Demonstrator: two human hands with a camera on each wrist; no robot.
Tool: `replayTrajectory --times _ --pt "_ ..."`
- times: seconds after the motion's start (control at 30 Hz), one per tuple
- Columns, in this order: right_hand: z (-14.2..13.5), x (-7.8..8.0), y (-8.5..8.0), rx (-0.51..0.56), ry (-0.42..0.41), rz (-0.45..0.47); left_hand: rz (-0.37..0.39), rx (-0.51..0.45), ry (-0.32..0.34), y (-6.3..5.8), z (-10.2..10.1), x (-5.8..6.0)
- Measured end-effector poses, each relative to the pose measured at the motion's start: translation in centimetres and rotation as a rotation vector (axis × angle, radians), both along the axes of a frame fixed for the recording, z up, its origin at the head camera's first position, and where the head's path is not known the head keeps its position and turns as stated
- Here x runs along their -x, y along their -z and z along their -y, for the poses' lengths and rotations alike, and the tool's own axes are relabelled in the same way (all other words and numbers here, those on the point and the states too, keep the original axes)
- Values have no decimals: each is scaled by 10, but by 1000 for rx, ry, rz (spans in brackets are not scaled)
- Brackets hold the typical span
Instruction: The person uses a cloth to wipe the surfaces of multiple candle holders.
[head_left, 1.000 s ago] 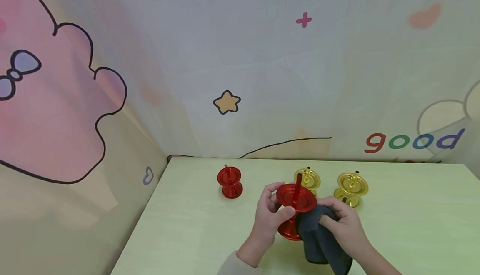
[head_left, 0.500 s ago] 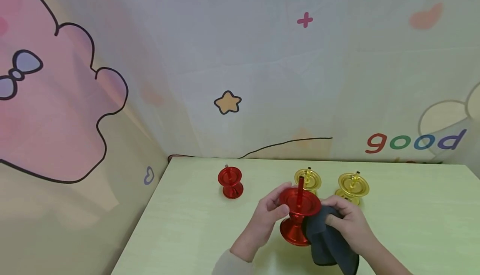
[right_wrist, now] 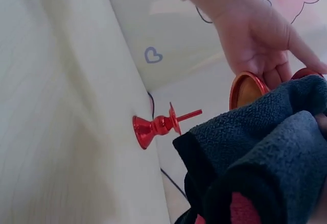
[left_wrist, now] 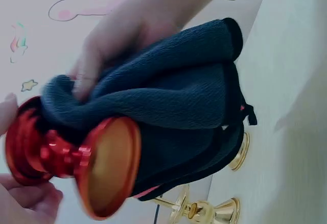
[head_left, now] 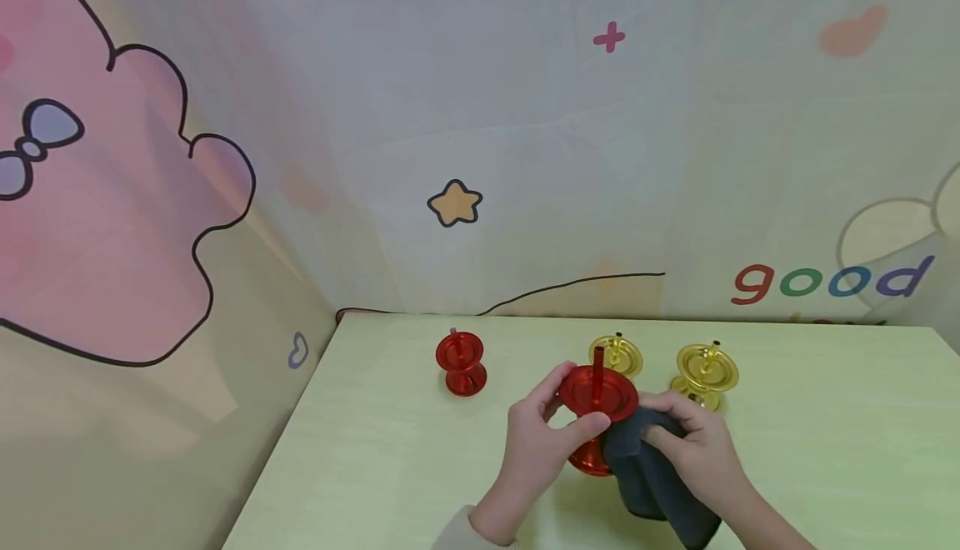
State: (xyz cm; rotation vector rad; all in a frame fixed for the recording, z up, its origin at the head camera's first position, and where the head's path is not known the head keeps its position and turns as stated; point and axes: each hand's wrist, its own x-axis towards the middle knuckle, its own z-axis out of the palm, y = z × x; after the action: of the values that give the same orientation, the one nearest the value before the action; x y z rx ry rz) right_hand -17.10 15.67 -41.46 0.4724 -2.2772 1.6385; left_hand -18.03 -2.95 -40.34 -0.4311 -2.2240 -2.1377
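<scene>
In the head view my left hand [head_left: 536, 442] grips a shiny red candlestick [head_left: 618, 396] at its dish, with the thumb across the near rim. Its thin spike points up, and it is held above the table. My right hand [head_left: 697, 450] pinches a dark blue-grey cloth [head_left: 645, 475] that lies against the candlestick's right side and hangs down in folds. The left wrist view shows the candlestick's flared base [left_wrist: 110, 168] with its gold-coloured hollow underside, the cloth bunched at the dish. In the right wrist view, the cloth [right_wrist: 255, 142] hides much of the candlestick, and a pink-red patch shows underneath.
A second red candlestick [head_left: 461, 362] stands at the back left of the pale table [head_left: 360, 467]. Two gold candlesticks stand at the back right: one [head_left: 615, 354] partly behind the held one, the other [head_left: 705, 371] beyond my right hand. A printed backdrop [head_left: 540, 158] rises behind.
The held candlestick shifts right and dips, its base swinging into fuller view, then rises slightly. My left thumb now reaches further across its rim. The cloth and right hand move slightly right with it.
</scene>
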Motion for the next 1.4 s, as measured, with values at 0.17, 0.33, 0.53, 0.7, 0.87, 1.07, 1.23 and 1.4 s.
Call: replayTrajectory --times 0.17,0.33,0.53,0.7,0.87,1.07,1.23,1.4 --pt "-6 1 -3 128 -151 0 -2 -123 183 -1 7 7" --pt "-14 5 -3 372 -500 -1 46 -163 445 0 17 15" --pt "-16 6 -4 387 -436 42 67 -123 298 -2 15 14" --pt "-13 4 -7 204 -144 68 -44 -36 74 -3 9 5" --pt "-3 0 -9 -21 64 23 -112 49 19 -1 -1 -1" --pt "-3 -2 -9 -4 17 -20 -48 -44 75 0 0 5" --pt "-12 0 -9 161 -194 6 2 -131 385 0 14 13" --pt "-15 1 -11 220 -249 15 30 -79 459 -5 19 18"
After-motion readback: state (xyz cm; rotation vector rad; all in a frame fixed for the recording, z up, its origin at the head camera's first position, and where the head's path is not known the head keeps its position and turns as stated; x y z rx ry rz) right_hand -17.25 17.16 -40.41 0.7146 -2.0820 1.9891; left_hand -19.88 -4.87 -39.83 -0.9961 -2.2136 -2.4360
